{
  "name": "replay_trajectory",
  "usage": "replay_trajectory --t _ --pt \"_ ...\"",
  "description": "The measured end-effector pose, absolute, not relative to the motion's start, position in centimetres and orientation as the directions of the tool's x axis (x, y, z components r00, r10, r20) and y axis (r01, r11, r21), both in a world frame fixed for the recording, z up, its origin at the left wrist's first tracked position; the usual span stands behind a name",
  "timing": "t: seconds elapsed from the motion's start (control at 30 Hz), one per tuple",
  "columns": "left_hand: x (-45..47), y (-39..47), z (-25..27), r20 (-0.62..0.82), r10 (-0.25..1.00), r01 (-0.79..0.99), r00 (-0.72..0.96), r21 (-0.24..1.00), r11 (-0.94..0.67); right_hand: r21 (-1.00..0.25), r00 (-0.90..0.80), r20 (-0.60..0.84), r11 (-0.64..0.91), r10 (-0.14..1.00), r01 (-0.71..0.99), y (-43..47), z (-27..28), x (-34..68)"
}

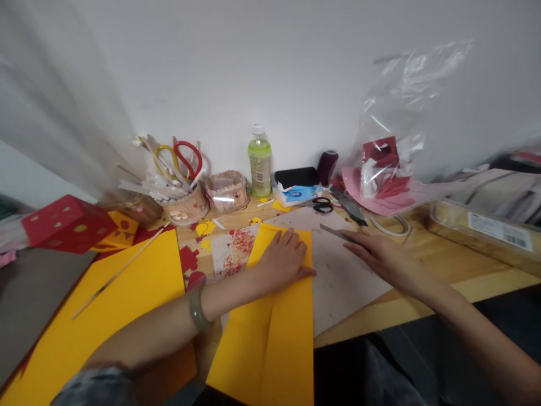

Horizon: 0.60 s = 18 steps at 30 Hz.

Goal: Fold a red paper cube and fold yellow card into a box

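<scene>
My left hand [283, 259] lies flat on a folded yellow sheet of card [287, 332], its fingers stretched towards the top edge. A lengthwise crease runs down this card, and its lower end hangs over the table's front edge. In my right hand [376, 251] is a slim knife [332, 230], its narrow grey blade pointing left, just beside the card's right edge. Most of the handle is hidden by my fingers. Under the card is a greyish-white sheet [338, 270] with red and yellow crumbs on its left part.
A larger yellow sheet [139, 282] with a thin stick [118, 273] lies left. Behind stand a pot of scissors and sticks [186, 208], a green bottle [259, 160] and a tissue pack [296, 194]. Black-handled scissors [322, 204], a tape roll [391, 226] and a clear box [486, 231] are right.
</scene>
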<state>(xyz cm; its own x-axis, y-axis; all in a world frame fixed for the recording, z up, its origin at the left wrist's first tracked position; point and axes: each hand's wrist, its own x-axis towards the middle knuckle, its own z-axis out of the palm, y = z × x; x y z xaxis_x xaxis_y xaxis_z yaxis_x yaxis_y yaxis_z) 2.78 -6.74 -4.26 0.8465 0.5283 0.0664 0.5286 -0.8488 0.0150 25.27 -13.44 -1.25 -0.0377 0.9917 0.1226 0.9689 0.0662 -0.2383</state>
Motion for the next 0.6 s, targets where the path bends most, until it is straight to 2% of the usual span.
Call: replay_trajectory --t 0.1,0.2,0.4,0.6 --pt "2.6 -5.9 -4.7 0.032 0.529 0.526 0.848 0.076 -0.847 -0.229 -0.062 0.049 0.071 0.997 0.971 -12.0 -1.2 25.3" --pt "2.5 -5.7 -4.9 -0.005 0.526 0.523 0.851 0.115 -0.845 -0.167 -0.025 0.016 0.027 1.0 0.986 -10.6 -1.2 25.2" --pt "2.5 -5.9 -4.8 -0.003 0.522 0.518 0.853 0.125 -0.846 -0.016 0.02 0.045 -0.02 0.999 1.0 -8.9 -2.5 24.0" --pt "2.4 -5.9 -4.9 -0.017 0.522 0.519 0.853 0.144 -0.843 0.004 -0.017 0.05 0.017 0.999 1.0 -8.3 -4.0 24.0"
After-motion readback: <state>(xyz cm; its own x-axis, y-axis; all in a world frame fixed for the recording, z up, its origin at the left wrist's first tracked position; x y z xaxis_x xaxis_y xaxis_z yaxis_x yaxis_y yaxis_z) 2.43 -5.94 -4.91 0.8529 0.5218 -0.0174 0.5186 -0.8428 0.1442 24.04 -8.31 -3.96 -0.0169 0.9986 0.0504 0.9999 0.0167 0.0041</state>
